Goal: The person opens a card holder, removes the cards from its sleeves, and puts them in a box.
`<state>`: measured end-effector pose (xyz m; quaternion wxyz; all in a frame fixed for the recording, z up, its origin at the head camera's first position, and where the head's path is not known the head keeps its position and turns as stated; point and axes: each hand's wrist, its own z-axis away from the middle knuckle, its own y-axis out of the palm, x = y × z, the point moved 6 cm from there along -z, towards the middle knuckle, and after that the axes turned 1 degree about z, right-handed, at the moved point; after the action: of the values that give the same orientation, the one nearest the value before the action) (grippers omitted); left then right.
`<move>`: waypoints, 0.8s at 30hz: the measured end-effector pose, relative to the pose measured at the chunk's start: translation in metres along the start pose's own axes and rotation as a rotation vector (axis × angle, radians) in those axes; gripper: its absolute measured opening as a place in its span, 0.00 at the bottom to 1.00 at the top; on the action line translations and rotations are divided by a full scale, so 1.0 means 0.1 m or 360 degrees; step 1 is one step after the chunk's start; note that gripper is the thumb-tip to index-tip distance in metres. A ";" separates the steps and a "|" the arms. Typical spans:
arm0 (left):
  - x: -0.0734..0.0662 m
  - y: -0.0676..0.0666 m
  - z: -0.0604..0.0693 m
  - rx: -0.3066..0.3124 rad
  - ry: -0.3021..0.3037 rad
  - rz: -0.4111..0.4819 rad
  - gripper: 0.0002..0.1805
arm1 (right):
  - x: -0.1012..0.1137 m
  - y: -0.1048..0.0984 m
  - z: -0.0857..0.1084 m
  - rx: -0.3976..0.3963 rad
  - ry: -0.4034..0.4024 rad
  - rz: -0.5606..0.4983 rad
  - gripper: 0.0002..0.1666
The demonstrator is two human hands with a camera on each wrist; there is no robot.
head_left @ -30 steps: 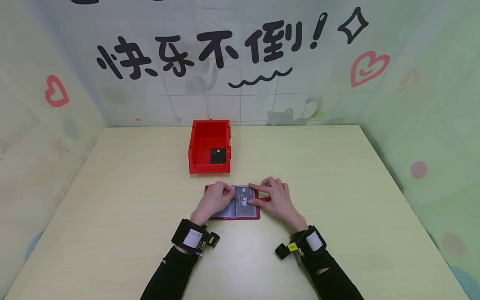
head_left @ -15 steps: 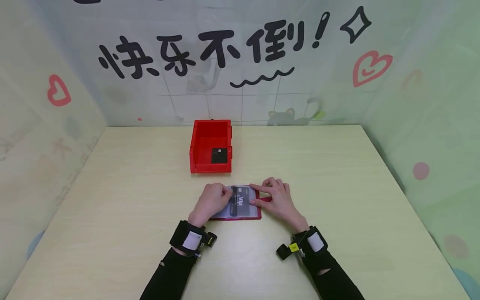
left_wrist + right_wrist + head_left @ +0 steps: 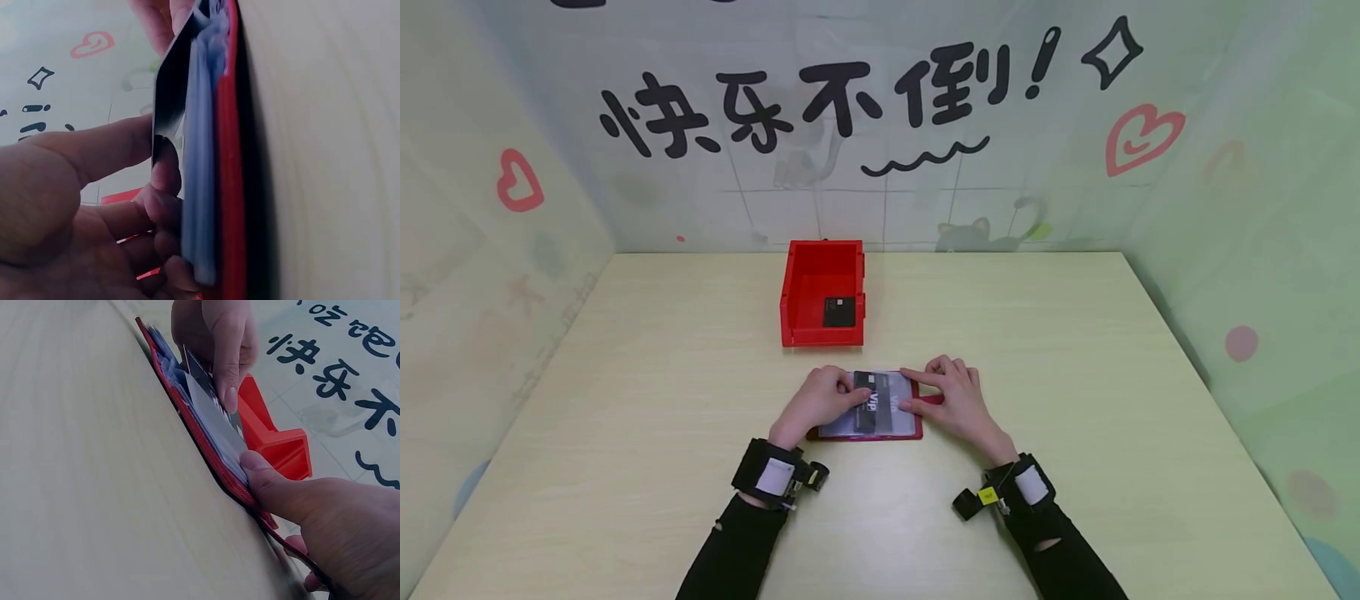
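A black card marked "Vip" [image 3: 864,408] lies partly out of a clear sleeve [image 3: 901,417] in a red card holder [image 3: 868,437] that lies open on the table. My left hand [image 3: 817,402] pinches the card between thumb and fingers; in the left wrist view the card [image 3: 169,94] bends slightly above the stacked sleeves [image 3: 200,169]. At the holder's right side, my right hand [image 3: 958,404] holds the sleeve and edge, thumb on the plastic. In the right wrist view its thumb [image 3: 269,481] presses the sleeve, with the holder's strap [image 3: 294,550] beside the fingers.
A red bin [image 3: 784,321] stands behind the holder, with a black card [image 3: 839,312] lying inside it. The pale wooden table [image 3: 625,400] reaches back to a printed backdrop [image 3: 700,200] with side panels left and right.
The Vip card has slid left, from fully under the clear sleeve to partly out. My left hand moved slightly left and now pinches the card with its thumb on top. The right hand stays put.
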<state>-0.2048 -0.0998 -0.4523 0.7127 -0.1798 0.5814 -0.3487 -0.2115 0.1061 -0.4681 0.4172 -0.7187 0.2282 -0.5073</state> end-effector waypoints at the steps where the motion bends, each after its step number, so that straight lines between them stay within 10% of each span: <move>1: 0.01 -0.01 0.00 0.0007 -0.0003 0.0017 0.14 | 0.00 0.00 0.00 -0.0001 -0.0001 0.0000 0.32; 24: 0.07 -0.28 0.02 -0.0144 -0.0074 0.0138 0.18 | -0.02 0.00 0.01 -0.0045 -0.0022 -0.0028 0.32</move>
<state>-0.2107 -0.1243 -0.4385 0.7317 -0.1946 0.5871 -0.2865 -0.2113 0.1081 -0.4695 0.4041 -0.7301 0.2260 -0.5026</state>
